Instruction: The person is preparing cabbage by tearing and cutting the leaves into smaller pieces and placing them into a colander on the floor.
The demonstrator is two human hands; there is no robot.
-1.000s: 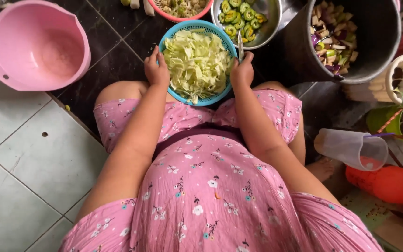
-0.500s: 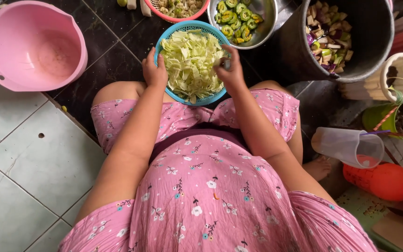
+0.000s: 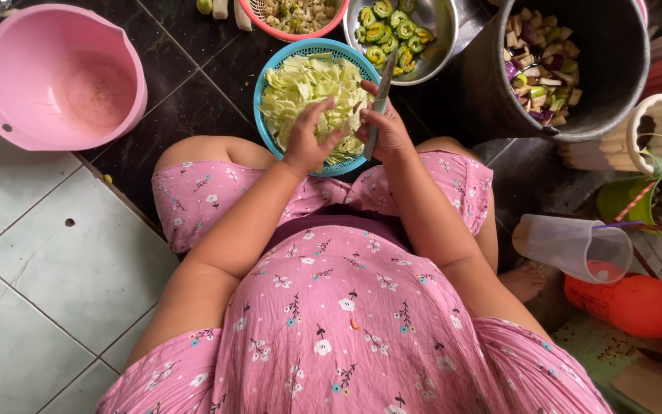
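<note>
I see a blue basket (image 3: 270,73) full of cut-up pale green cabbage (image 3: 304,96) on the dark floor (image 3: 185,84), right in front of my knees. My left hand (image 3: 312,138) rests on the near side of the cabbage with the fingers curled down into the pieces, so it looks like it is grabbing some. My right hand (image 3: 385,126) is just beside it, closed around the handle of a knife (image 3: 381,103). The blade points up and away from me, over the basket's right edge. The two hands are almost touching over the basket's near rim. Just past the basket sits a shiny metal bowl (image 3: 438,31) with round green vegetable slices (image 3: 388,34) in it. Next to that, at the top edge, is a pink basket (image 3: 270,23) with small chopped bits inside, but I cannot tell what they are. To the right stands a big dark pot (image 3: 607,69) holding chunks of purple and white eggplant (image 3: 538,65). Far off to the left is a big pink plastic bowl (image 3: 63,77), lying partly on the dark floor and partly on the pale green tiles (image 3: 55,261). On my right side, near my foot (image 3: 526,280), a clear plastic cup (image 3: 572,245) lies tipped on its side, and an orange bottle (image 3: 634,303) lies just behind it. I am wearing a pink dress (image 3: 331,322) with little flowers, and it fills the bottom of the view.
</note>
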